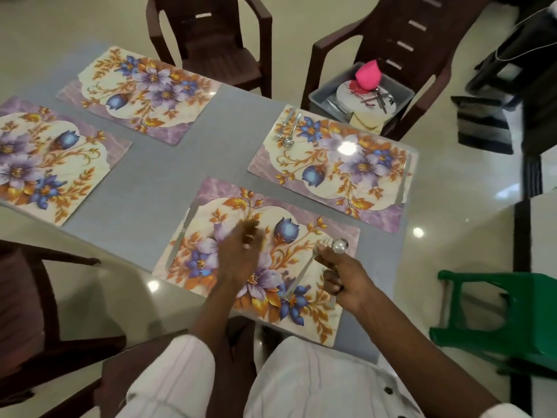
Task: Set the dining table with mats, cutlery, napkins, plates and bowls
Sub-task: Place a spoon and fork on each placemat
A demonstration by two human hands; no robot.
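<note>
Purple and cream flowers are covering four mats that are lying on a grey table [156, 176]. The nearest mat [187, 267] is sitting directly in front of the person, its near edge partly hidden behind both forearms. The right hand [346, 282] is hovering over that mat's right end, fingers curling round the handle of a spoon [340, 245]. The spoon's round bowl is sticking out past the knuckles, while the handle is hidden inside the grip. A fork [303, 270] is slanting just beside it, tines next to the spoon's bowl; whether the hand is touching it or the mat is bearing it is hard to tell. The left hand [241, 254] is hanging over the middle of the mat, smeared by motion blur, so it cannot be told whether its fingers are loose or pinching something. A knife [180, 236] is resting along the mat's left end.

The second mat [331, 182], further off on the right, is carrying a fork and spoon pair [286, 131] at its far-left corner. A second knife [404, 182], faint in the glare, is lying along its right edge. A third mat [141, 92] is lying across the table, and a fourth mat [45, 164] is being cut off by the picture's left edge.

Beyond the table, a grey tub [319, 101] is sitting on a brown chair [422, 86], holding plates [349, 89], loose cutlery [379, 99] and something pink [367, 75] too blurred to name.
</note>
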